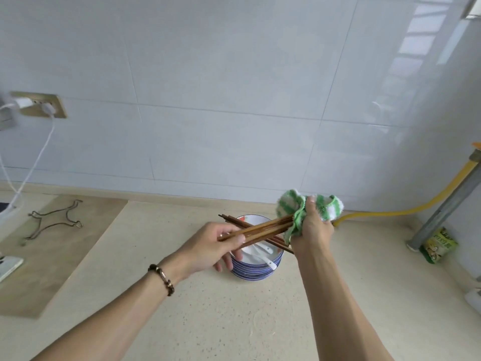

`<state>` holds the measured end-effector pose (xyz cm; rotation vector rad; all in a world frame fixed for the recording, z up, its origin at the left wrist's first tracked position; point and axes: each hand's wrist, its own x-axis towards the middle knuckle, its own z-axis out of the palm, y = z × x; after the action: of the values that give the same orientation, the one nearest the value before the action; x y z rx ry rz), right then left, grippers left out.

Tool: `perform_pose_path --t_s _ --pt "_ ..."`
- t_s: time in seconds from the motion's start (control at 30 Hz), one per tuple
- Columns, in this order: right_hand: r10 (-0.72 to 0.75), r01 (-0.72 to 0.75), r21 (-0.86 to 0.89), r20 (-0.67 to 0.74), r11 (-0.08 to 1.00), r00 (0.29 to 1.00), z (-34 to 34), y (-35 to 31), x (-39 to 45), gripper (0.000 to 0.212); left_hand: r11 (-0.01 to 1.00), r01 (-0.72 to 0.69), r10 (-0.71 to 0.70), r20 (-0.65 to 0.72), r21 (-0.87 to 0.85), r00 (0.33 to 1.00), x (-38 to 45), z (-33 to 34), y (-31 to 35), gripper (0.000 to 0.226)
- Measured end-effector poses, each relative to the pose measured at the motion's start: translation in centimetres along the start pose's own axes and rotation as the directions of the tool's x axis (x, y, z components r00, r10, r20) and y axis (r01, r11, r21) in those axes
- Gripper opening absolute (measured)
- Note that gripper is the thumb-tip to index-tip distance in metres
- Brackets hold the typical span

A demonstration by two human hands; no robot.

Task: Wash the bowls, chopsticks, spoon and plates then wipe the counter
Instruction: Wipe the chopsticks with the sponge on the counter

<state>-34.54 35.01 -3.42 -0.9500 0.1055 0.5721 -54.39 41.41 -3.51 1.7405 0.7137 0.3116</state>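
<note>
Bench (pixel 182 321): pale speckled stone, filling the near ground from 4 to 8 o'clock; both forearms reach over it toward the centre.

Left hand (pixel 208 247): just left of centre, wrist in a bead bracelet (pixel 162 278). Fingers (pixel 235 241) pinch the near ends of a bundle of chopsticks (pixel 260 229), held above the stack.

Right hand (pixel 311 227): at 3 o'clock from the left hand. Fingers clenched round a green-and-white cloth (pixel 296 207), which wraps the far ends of the held chopsticks.

Plates (pixel 256 272): blue-rimmed stack standing on the bench, directly beneath both hands. Whether bowls sit among them cannot be told.

Spoons (pixel 263 256): white, lying in the top dish. More chopsticks (pixel 279 243) lie across its rim, untouched.

Step in hand, as judged: cleaning the chopsticks with the cloth; plates, spoons and the bench wipe seem still to come. No sink or tap shows.

Next move, as judged: draw the cloth along the sticks toward the left hand, keeping the pinch firm so none slip, then set the bundle apart from the stack and take up those on the rim.

Wire trivet (pixel 52 222): at 9 o'clock on a tan board (pixel 86 243), well apart from the plates.

Packet (pixel 440 246): green, at 3 o'clock, beside a grey pipe (pixel 447 204).

Yellow hose (pixel 406 211): along the wall foot behind the right hand.

Socket (pixel 39 104): on the tiled wall at 10 o'clock, white cable (pixel 39 157) hanging.
</note>
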Motion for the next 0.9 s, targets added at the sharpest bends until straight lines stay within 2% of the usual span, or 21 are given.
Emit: perform_pose_path --t_s 0.07,0.13,0.2,0.27,0.37,0.43,0.47,0.53,0.6,0.63,0.7,0.8,0.9 --pt "0.01 -0.01 0.045 -0.013 0.999 1.0 1.0 0.8 -0.7 0.032 0.995 -0.083 0.094 -0.266 0.053 0.959 0.6 1.3 0.3 0.02" --pt "0.073 -0.073 0.005 0.062 0.997 0.995 1.8 2.9 -2.6 0.023 0.973 -0.141 0.2 -0.358 0.185 0.912 1.6 3.0 0.9 0.032" --pt "0.12 -0.109 -0.09 0.128 0.99 0.985 2.0 4.6 -4.1 0.013 0.947 -0.165 0.263 -0.368 0.277 0.892 2.1 3.8 1.4 0.043" --pt "0.143 -0.13 -0.101 0.129 0.986 0.981 2.2 4.0 -3.8 0.013 0.922 -0.192 0.313 -0.356 0.335 0.881 2.1 3.0 1.1 0.045" --pt "0.084 -0.084 0.009 -0.031 0.996 0.996 2.3 0.7 -0.8 0.009 0.883 -0.224 0.367 -0.309 0.413 0.877 0.9 1.4 0.4 0.041" --pt "0.038 -0.034 0.046 -0.082 0.998 0.996 2.7 0.0 -0.6 0.005 0.864 -0.236 0.391 -0.298 0.445 0.871 0.5 1.3 0.7 0.043" --pt "0.034 -0.032 0.041 -0.064 0.999 0.997 3.0 0.4 -1.3 0.005 0.856 -0.241 0.404 -0.299 0.457 0.865 0.6 1.5 1.2 0.047" --pt "0.063 -0.062 -0.074 0.011 0.995 0.998 3.0 1.9 -2.7 0.011 0.842 -0.268 0.437 -0.299 0.468 0.849 1.0 2.0 1.8 0.054" --pt "0.082 -0.077 -0.155 0.022 0.985 0.996 2.8 2.2 -3.1 0.014 0.828 -0.292 0.457 -0.273 0.478 0.847 0.9 1.9 1.9 0.053" --pt "0.081 -0.077 -0.142 0.025 0.987 0.996 2.7 1.7 -2.8 0.015 0.821 -0.302 0.464 -0.258 0.484 0.848 0.7 1.6 1.8 0.05" --pt "0.036 -0.037 -0.088 -0.013 0.995 0.999 2.8 0.3 -1.6 0.016 0.814 -0.32 0.474 -0.234 0.485 0.849 0.1 0.9 1.6 0.045" --pt "-0.057 0.048 -0.136 -0.065 0.99 0.996 3.2 0.0 -1.2 0.022 0.806 -0.319 0.495 -0.272 0.499 0.825 0.1 0.8 1.7 0.05" --pt "-0.081 0.098 -0.255 0.079 0.962 0.994 3.5 2.1 -3.0 0.028 0.831 -0.295 0.476 -0.328 0.472 0.816 0.7 0.8 1.4 0.05"
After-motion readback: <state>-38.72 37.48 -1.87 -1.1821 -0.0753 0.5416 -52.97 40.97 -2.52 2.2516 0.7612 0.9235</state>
